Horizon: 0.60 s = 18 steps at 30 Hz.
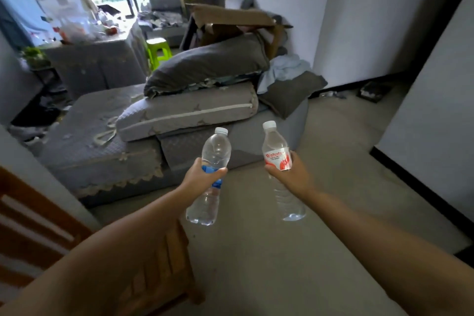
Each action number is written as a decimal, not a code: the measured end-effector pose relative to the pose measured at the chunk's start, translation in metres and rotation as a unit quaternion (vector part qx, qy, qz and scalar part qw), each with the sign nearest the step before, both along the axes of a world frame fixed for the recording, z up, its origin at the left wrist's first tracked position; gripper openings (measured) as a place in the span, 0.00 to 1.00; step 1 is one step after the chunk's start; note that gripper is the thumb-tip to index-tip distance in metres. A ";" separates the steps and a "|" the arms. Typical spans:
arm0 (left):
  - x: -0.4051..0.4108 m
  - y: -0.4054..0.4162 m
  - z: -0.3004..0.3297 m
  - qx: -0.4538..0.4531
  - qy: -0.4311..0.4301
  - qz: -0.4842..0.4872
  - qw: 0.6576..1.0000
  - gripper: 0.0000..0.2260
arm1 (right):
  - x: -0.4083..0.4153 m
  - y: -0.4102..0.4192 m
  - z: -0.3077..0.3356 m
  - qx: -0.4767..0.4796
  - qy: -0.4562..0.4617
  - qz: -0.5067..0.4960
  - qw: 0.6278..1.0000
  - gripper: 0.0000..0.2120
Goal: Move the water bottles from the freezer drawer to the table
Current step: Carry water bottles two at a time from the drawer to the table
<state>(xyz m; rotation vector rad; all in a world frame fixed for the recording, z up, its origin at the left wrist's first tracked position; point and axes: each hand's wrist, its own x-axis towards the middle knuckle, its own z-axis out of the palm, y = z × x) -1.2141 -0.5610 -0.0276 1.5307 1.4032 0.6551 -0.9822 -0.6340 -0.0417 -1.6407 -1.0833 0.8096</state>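
My left hand (pixel 201 177) grips a clear water bottle with a blue label (pixel 215 151) around its middle. It is tilted slightly, its white cap pointing up and away. My right hand (pixel 289 174) holds a second clear water bottle with a red and white label (pixel 275 146) the same way. Both bottles are carried in the air in front of me over the floor, a short gap between them. A cloth-covered table (pixel 102 64) stands far off at the upper left, its top crowded with bags and items. No freezer drawer is in view.
A grey sofa (pixel 84 151) piled with cushions (pixel 189 110) lies straight ahead. Behind it are a cardboard box (pixel 230 18) and a green stool (pixel 157 50). A wooden chair (pixel 38 218) sits at the lower left. White walls (pixel 436 110) bound the right; bare floor (pixel 320 161) runs beside the sofa.
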 end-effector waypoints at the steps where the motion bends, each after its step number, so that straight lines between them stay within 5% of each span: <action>1: 0.012 0.015 0.002 0.006 0.009 -0.020 1.000 0.19 | 0.010 0.007 0.000 -0.001 0.008 -0.015 1.000 0.24; 13: 0.275 0.137 -0.024 0.003 0.020 -0.238 0.971 0.19 | 0.210 0.045 -0.021 -0.013 0.031 -0.201 0.979 0.07; 18: 0.401 0.176 -0.030 -0.026 0.019 -0.278 0.960 0.21 | 0.327 0.065 -0.019 -0.016 0.035 -0.260 0.965 0.14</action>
